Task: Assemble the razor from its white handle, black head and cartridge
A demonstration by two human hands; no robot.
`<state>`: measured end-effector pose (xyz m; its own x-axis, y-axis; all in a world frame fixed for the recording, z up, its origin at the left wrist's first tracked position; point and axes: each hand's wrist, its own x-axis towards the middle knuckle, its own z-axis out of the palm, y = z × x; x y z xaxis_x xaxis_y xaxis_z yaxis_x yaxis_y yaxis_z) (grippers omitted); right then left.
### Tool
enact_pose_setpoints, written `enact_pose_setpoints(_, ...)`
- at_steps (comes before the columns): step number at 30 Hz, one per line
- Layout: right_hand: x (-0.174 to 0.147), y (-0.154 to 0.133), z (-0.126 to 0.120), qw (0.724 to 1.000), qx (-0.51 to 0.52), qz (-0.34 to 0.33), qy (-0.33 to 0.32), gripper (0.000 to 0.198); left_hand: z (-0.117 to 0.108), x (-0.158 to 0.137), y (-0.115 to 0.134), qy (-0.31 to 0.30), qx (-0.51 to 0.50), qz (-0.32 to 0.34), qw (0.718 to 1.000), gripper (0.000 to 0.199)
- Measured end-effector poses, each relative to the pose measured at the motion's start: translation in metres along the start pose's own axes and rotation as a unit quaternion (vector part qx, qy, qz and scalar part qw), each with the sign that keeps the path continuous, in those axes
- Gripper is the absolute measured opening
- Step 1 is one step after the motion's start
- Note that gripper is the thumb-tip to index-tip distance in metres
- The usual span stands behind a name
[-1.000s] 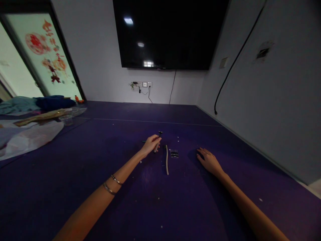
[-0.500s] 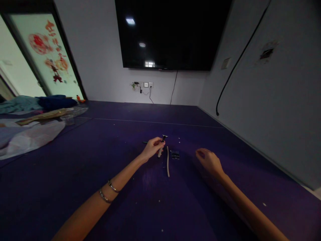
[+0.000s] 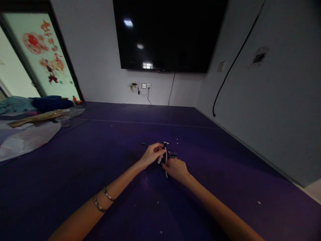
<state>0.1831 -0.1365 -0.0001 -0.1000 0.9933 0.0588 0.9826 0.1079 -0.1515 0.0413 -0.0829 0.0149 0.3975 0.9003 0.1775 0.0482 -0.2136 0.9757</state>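
Note:
My left hand (image 3: 152, 154) is closed round a T-shaped tool with a pale handle (image 3: 160, 158), a dark neck and a light crosspiece at the top. It is held tilted, just above the purple surface (image 3: 112, 174). My right hand (image 3: 177, 168) is beside the handle's lower end, fingers curled and thumb pointing left. What its fingertips hold, if anything, is hidden. A thin pale strip (image 3: 166, 174) lies lengthwise below, partly covered by my right hand. Just beyond that hand is a small black piece with a clear edge (image 3: 173, 154).
A short green piece (image 3: 143, 144) lies left of my hands. White crumbs dot the surface. At far left are plastic sheeting (image 3: 32, 137), cardboard (image 3: 37, 117) and blue cloth (image 3: 51, 103). A television (image 3: 170, 36) hangs on the wall, and a black cable (image 3: 232, 63) dangles at right.
My right hand has moved left from open floor to the tool's lower end, now covering part of the pale strip. My left hand still holds the tool. The view has shifted slightly.

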Motion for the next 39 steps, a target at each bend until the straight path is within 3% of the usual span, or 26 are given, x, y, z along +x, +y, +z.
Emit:
enact_pose_setpoints(7, 0.002, 0.015, 0.003, 0.998, 0.052, -0.025, 0.011, 0.035, 0.003, -0.004, 0.006, -0.001, -0.028, -0.004, 1.000, 0.020)
enact_pose_setpoints(12, 0.001, 0.063, -0.022, 0.973, 0.216, -0.036, 0.077, 0.041, 0.006, -0.008, 0.012, 0.001, -0.045, -0.007, 0.999, 0.020)
enact_pose_setpoints(17, -0.004, 0.099, -0.054, 0.943, 0.266, -0.105, 0.168, 0.038, 0.006, -0.007, 0.008, -0.006, -0.037, 0.045, 0.998, 0.018)
enact_pose_setpoints(23, -0.017, 0.094, -0.074, 0.937, 0.280, -0.145, 0.148, 0.037, 0.004, -0.008, 0.007, -0.011, 0.010, 0.084, 0.996, 0.013)
enact_pose_setpoints(26, -0.017, 0.091, -0.073, 0.940, 0.274, -0.150, 0.138, 0.037, 0.004, -0.009, 0.008, -0.004, 0.029, 0.098, 0.995, 0.012)
enact_pose_setpoints(31, -0.015, 0.091, -0.070, 0.938, 0.267, -0.128, 0.178, 0.038, 0.004, -0.009, 0.009, -0.006, 0.035, 0.112, 0.993, 0.012)
enact_pose_setpoints(36, -0.021, 0.087, -0.076, 0.940, 0.259, -0.165, 0.150, 0.036, 0.004, -0.009, 0.011, -0.005, 0.037, 0.119, 0.992, 0.013)
enact_pose_setpoints(39, -0.023, 0.088, -0.077, 0.940, 0.255, -0.152, 0.167, 0.035, 0.005, -0.010, 0.012, -0.010, 0.047, 0.129, 0.990, 0.013)
